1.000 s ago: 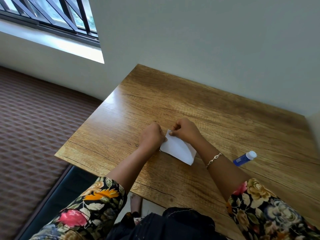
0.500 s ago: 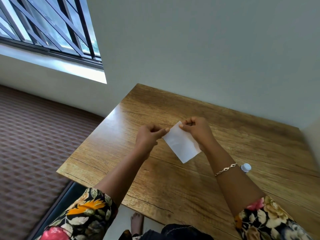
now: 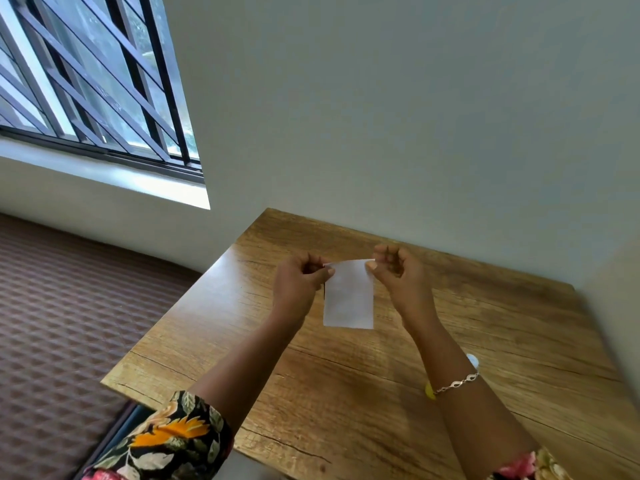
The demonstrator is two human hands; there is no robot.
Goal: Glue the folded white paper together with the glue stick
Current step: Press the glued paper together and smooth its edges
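Observation:
A small folded white paper [image 3: 348,296] hangs upright in the air above the wooden table [image 3: 346,393]. My left hand [image 3: 299,280] pinches its top left corner and my right hand [image 3: 398,275] pinches its top right corner. The glue stick [image 3: 472,359] lies on the table behind my right forearm; only its white cap shows, and a yellow bit [image 3: 429,390] peeks out on the forearm's other side.
The table stands in a corner, with grey walls along its far and right edges. A barred window [image 3: 86,81] is at the upper left. Patterned brown carpet [image 3: 69,323] lies to the left of the table.
Both hands have lifted the paper off the table and raised it upright, squared between the fingertips. The view has tilted upward, and my right forearm now covers most of the glue stick.

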